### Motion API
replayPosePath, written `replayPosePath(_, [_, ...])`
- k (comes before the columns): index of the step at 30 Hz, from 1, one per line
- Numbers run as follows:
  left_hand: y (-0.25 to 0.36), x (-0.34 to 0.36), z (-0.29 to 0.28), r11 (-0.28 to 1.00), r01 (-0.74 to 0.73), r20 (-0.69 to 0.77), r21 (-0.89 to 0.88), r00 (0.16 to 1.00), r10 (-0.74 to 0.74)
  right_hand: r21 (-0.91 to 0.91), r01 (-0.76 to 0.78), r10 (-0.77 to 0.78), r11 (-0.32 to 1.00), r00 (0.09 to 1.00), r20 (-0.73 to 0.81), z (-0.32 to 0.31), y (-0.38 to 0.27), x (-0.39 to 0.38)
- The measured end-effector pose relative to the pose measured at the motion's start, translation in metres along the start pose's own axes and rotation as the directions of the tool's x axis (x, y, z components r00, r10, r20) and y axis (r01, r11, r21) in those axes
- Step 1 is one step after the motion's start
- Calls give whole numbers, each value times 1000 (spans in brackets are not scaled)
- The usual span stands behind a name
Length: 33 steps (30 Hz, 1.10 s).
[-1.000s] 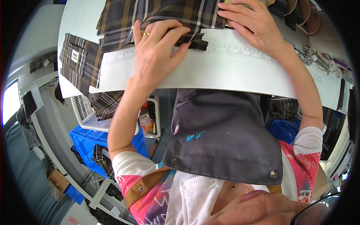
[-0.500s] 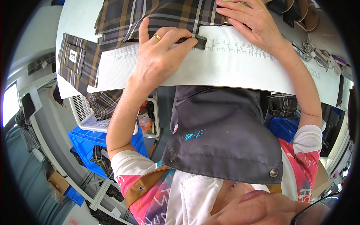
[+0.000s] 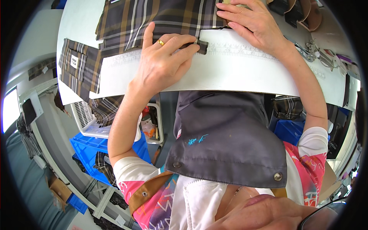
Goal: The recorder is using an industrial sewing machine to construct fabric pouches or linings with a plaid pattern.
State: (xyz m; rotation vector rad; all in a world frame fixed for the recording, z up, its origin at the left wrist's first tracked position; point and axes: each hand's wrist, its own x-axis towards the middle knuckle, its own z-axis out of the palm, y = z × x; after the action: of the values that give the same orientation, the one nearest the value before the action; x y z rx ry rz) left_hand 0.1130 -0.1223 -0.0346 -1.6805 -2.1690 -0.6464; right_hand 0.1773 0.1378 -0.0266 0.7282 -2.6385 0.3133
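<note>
Plaid cloth (image 3: pixel 153 19): brown-grey, cream and tan stripes. Ruler (image 3: pixel 214 69): white. Ring (image 3: pixel 161 42): gold. Apron (image 3: pixel 230 138): dark grey, teal stitching. Crate (image 3: pixel 92 147): blue.

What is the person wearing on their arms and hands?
Both arms are bare up to short white sleeves of a pink patterned top. The left hand wears a gold ring on one finger. The right hand shows no ring or glove.
</note>
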Motion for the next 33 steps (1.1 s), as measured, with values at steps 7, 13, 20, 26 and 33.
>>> replayPosePath(7, [2, 16, 1, 1000, 6, 22, 31, 1000, -6, -27, 2, -1, 1000, 1000, 6, -1, -1, 0])
replayPosePath(13, [-1, 42, 6, 998, -38, 146, 48, 989, 30, -28, -2, 3, 1000, 1000, 7, 0, -1, -1])
replayPosePath(20, [-6, 43, 15, 999, -46, 131, 24, 990, 42, -44, 12, -12, 999, 1000, -10, 0, -1, 0])
replayPosePath(26, [-9, 43, 19, 999, -16, 98, -35, 995, 19, -31, 14, -15, 999, 1000, -11, -2, 0, 0])
replayPosePath(33, [-17, 43, 29, 982, -126, -39, -141, 992, 121, -16, 19, -19, 1000, 1000, -14, 1, 2, -3])
